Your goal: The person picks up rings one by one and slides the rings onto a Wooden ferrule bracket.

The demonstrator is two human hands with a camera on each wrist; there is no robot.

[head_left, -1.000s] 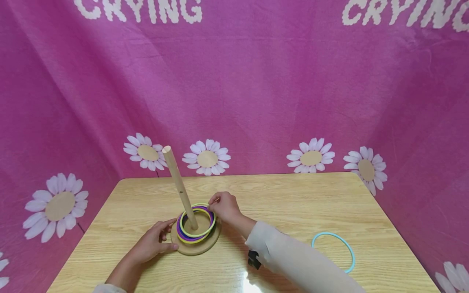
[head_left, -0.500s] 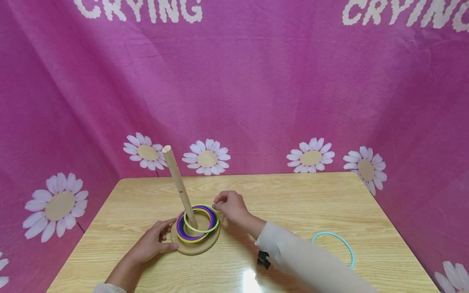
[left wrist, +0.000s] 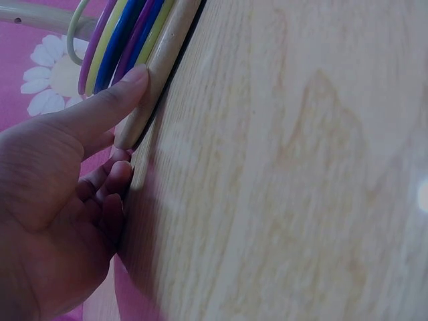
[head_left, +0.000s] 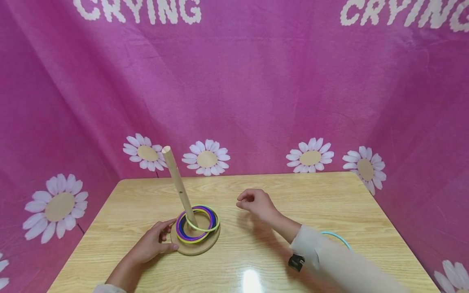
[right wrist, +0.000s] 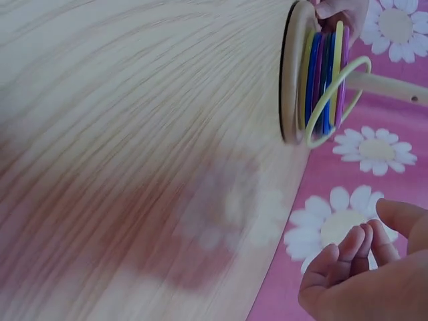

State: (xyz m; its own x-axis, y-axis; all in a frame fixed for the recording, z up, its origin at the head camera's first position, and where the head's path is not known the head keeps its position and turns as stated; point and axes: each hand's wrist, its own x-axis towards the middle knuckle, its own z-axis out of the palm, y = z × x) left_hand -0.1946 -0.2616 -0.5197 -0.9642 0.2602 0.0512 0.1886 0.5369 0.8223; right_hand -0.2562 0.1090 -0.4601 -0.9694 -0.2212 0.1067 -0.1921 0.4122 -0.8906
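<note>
A wooden ring-toss stand, with an upright post (head_left: 177,181) and a round base (head_left: 194,250), stands on the left of the table. Several purple, blue and yellow rings (right wrist: 326,83) are stacked around the post on the base. On top, a pale yellow-green ring (right wrist: 317,120) leans tilted against the stack. My left hand (head_left: 151,242) grips the near left edge of the base, its thumb (left wrist: 136,75) on the upper side. To the right of the stand, my right hand (head_left: 259,202) hovers over the table with fingers loosely curled and holding nothing.
A light blue ring (head_left: 336,235) lies on the right side of the wooden table (head_left: 293,191), partly hidden by my right sleeve (head_left: 340,256). Behind the table hangs a pink cloth (head_left: 249,101) with daisies and white lettering.
My right hand has let go of the pale yellow-green ring and moved right, away from the stand. That ring has slid right and dropped onto the stack. My left hand has stayed on the base.
</note>
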